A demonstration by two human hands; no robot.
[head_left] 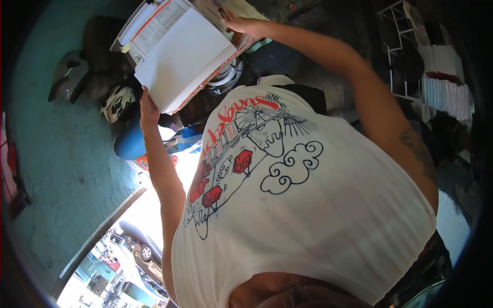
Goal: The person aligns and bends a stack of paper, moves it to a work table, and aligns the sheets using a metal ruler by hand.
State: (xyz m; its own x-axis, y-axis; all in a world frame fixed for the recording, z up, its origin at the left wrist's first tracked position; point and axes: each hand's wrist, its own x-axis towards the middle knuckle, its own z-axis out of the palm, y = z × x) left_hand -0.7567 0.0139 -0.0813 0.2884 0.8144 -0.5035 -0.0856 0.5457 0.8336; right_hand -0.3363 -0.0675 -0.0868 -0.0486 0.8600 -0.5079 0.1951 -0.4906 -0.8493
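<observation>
A large blank white sheet of paper [185, 56] lies over printed pages [159, 25] on a board-like surface at the top of the head view. My left hand [149, 107] is closed at the sheet's near left corner, its fingers partly hidden beneath the paper. Beyond the sheet's right edge, my right hand [244, 26] is closed around a slim dark pen-like tool [221, 9]. That hand is close to the surface; whether it touches is hard to tell.
Under the board is a round metal part [226, 77]. A helmet [70, 76] is by the green wall [56, 154]. On the right are a white metal rack [398, 51] and a stack of papers [444, 95]. A bright doorway with a parked car [146, 251] opens at lower left.
</observation>
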